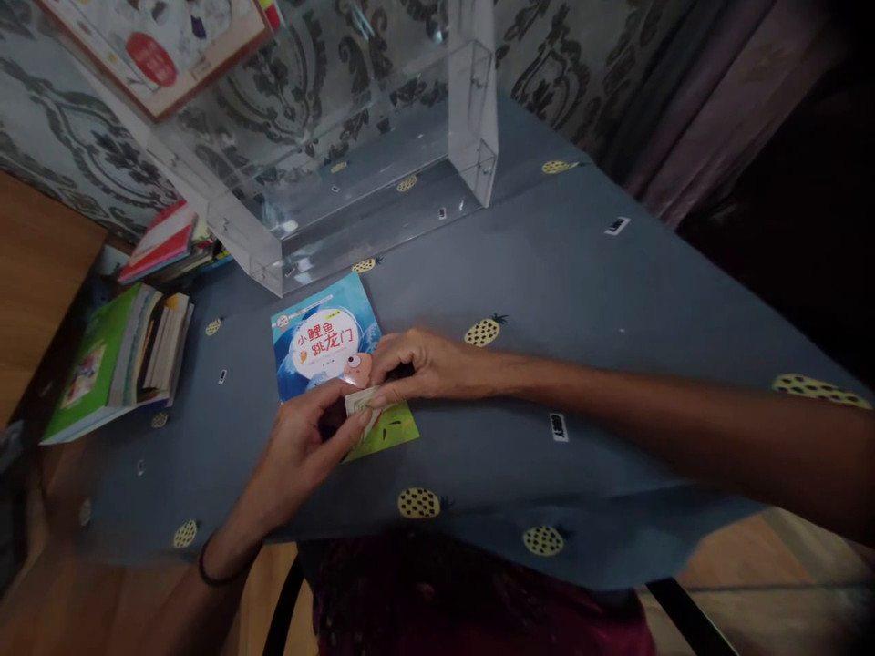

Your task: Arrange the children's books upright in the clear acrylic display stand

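Observation:
A small pale piece of printed paper, perhaps a folded note or sticker, is pinched between my two hands. My left hand is closed, its thumb and fingertips gripping the paper's lower left side. From the right, my right hand holds the paper's other edge with thumb and curled fingers. Directly beneath lies a blue and green children's book with red Chinese characters and a cartoon fish on its cover. My hands hide its lower middle part.
On the blue pineapple-print tablecloth stands a clear acrylic rack, with a framed picture or book at its upper left. Stacked books and a red-covered book lie at the left. Patterned wall behind.

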A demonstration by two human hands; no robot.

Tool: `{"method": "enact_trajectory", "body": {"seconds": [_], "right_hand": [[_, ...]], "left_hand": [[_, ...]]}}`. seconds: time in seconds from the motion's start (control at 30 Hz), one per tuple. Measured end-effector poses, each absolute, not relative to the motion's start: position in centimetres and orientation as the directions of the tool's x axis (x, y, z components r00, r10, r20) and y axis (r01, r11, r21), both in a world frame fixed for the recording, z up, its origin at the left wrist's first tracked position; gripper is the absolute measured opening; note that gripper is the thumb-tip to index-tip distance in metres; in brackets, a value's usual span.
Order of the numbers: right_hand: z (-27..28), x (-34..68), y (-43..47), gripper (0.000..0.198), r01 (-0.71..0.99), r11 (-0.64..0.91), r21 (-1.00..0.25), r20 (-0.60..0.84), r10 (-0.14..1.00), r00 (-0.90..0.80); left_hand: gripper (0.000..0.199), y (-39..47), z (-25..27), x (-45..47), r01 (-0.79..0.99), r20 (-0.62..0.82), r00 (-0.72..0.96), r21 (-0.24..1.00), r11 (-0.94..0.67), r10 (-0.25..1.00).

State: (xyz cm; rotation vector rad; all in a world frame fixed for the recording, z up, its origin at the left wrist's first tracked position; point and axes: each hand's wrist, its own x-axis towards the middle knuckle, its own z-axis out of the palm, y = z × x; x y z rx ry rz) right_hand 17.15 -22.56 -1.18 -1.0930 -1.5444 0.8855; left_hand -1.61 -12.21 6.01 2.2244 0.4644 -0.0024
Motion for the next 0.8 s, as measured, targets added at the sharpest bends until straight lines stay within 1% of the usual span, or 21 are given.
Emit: {"method": "enact_trajectory", "body": {"seconds": [0.13,0.2,0.33,0.43,0.57,0.7,0.8], "right_hand": [[-1.2,17.4,-22.5,0.021,0.209,0.362,-0.908,0.339,0.93,-0.139],[-1.1,17.5,-22.5,0.023,0.205,0.378,-0.903,0.349,0.923,-0.163],[-1.1,17.6,-22.4,0.03,0.215,0.411,-0.886,0.372,0.906,-0.2],[-1.1,17.7,-22.5,0.032,0.224,0.432,-0.874,0.392,0.898,-0.203],[-0.9,17.7,-22.7,0.032,0.233,0.421,-0.877,0.374,0.901,-0.22],[-0.7,17.7,-22.8,0.036,0.243,0.439,-0.865,0.386,0.891,-0.238],[-0.7,17.7,-22.8,0.037,0.26,0.448,-0.855,0.394,0.889,-0.235]], "left_hand": [[0.025,-11.2,6.1,-0.6,0.305,-0.222,0.95,0.806,-0.508,0.218],[0.025,-10.6,5.9,-0.2,0.311,-0.262,0.95,0.834,-0.455,0.17],[0.027,-9.9,5.5,0.0,0.425,-0.414,0.904,0.853,-0.303,0.104],[0.029,-9.7,5.3,0.0,0.465,-0.461,0.884,0.851,-0.242,0.076],[0.032,-10.1,5.4,-0.1,0.445,-0.44,0.894,0.851,-0.28,0.084],[0.03,-11.1,5.8,-0.3,0.417,-0.397,0.908,0.816,-0.4,0.135],[0.029,-11.4,6.1,-0.3,0.397,-0.385,0.915,0.8,-0.449,0.124]]}}
